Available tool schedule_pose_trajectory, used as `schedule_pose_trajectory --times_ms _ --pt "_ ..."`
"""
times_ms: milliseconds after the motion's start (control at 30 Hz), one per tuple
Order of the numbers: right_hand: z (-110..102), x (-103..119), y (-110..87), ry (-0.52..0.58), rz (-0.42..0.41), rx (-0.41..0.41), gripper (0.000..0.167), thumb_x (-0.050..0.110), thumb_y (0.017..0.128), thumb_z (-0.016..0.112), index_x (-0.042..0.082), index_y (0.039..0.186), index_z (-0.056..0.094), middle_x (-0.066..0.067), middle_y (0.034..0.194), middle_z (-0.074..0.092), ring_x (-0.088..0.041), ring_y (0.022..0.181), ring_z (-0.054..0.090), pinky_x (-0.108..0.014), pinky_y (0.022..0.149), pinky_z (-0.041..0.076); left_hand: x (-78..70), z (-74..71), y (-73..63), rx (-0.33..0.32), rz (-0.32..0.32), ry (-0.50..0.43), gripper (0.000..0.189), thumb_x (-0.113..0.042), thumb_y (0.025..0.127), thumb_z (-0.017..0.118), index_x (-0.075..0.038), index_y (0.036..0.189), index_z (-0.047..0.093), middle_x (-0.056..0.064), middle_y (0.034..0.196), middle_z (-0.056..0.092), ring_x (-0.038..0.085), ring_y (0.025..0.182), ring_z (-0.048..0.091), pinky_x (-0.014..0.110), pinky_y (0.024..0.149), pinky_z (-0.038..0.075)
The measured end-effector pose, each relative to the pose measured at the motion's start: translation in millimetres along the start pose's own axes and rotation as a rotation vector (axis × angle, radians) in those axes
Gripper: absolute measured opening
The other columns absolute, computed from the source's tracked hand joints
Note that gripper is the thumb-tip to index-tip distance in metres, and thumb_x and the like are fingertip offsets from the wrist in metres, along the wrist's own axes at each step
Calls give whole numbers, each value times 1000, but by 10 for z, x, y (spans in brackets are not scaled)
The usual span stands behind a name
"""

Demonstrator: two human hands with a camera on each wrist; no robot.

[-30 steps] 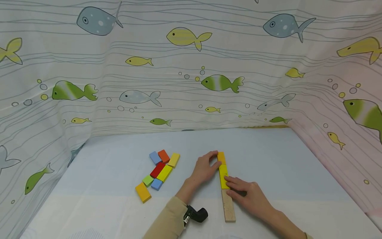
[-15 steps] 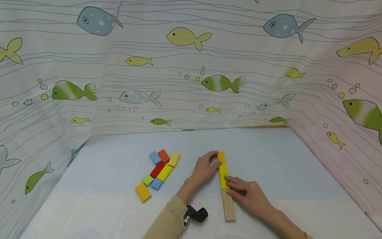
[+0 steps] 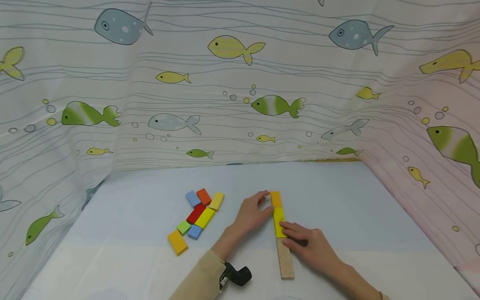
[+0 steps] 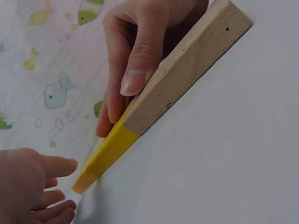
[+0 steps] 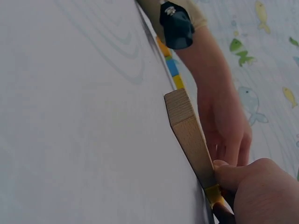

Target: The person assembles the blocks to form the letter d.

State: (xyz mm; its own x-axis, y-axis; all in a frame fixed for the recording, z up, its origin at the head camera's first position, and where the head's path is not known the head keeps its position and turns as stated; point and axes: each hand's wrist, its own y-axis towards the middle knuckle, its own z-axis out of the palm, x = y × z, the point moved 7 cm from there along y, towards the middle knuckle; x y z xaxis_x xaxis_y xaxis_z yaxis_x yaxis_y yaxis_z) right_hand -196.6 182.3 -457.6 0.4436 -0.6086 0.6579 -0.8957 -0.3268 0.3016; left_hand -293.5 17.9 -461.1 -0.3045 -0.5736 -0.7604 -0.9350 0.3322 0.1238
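Note:
In the head view a straight row lies on the table: a short orange block (image 3: 276, 199) at the far end, a yellow block (image 3: 278, 217) in the middle, a bare wooden block (image 3: 286, 262) nearest. My left hand (image 3: 250, 216) is at the left of the orange and yellow blocks, fingers loosely bent. A small gap separates its fingertips from the row in the left wrist view. From the right, my right hand (image 3: 316, 249) rests on the row, its fingers at the yellow block and its thumb at the wooden block, near their joint.
To the left lies a cluster of coloured blocks: red (image 3: 196, 213), yellow, blue, green and orange ones. A black device (image 3: 239, 276) is strapped to the left wrist. A fish-printed cloth (image 3: 225, 91) hangs around the back and sides of the white table (image 3: 356, 216).
My left hand has drawn slightly back from the row, its thumb coming lower and off the block. My right hand and the blocks stay in place; the head view has shifted a little.

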Motion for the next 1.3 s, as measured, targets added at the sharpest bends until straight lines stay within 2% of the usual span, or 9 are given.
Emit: schedule_pose_trajectory --times_ms 433,533,767,1000,1167,1300 --pt "-1 1 -2 -4 -9 -12 37 35 88 75 15 120 74 12 129 66 -18 123 63 -44 99 53 52 -285 -407 142 28 36 47 -30 95 68 -13 138 58 4 137 63 22 125 59 43 105 50" --pt "3 -2 -2 -7 -7 -10 37 35 89 75 15 120 74 13 129 66 -19 123 62 -45 100 52 50 -367 -498 158 31 44 46 -28 95 68 -13 137 58 5 137 63 23 125 59 44 105 50" --pt "7 -4 4 -4 -6 -6 37 35 89 75 14 119 74 12 130 66 -19 123 62 -45 100 52 101 -595 -703 140 18 49 44 -28 95 68 -14 136 60 5 136 63 27 124 60 47 101 52" --pt "-10 -10 3 -5 -2 -22 37 35 87 76 14 119 75 12 128 67 -19 122 63 -45 100 53 213 -878 -865 85 11 -23 41 -24 94 70 -15 134 63 1 132 66 29 125 60 47 102 52" --pt "13 -28 0 4 -4 -14 38 36 88 75 15 119 75 13 129 66 -19 123 62 -44 100 52 322 -1100 -893 38 0 -74 40 -17 92 72 -13 131 65 1 130 67 29 125 60 46 104 50" --pt "16 -36 -12 5 5 -13 38 37 89 75 16 120 74 13 130 66 -20 123 62 -45 100 52 420 -1264 -876 20 -2 -68 39 -12 91 73 -10 129 66 6 129 67 28 124 61 48 106 48"
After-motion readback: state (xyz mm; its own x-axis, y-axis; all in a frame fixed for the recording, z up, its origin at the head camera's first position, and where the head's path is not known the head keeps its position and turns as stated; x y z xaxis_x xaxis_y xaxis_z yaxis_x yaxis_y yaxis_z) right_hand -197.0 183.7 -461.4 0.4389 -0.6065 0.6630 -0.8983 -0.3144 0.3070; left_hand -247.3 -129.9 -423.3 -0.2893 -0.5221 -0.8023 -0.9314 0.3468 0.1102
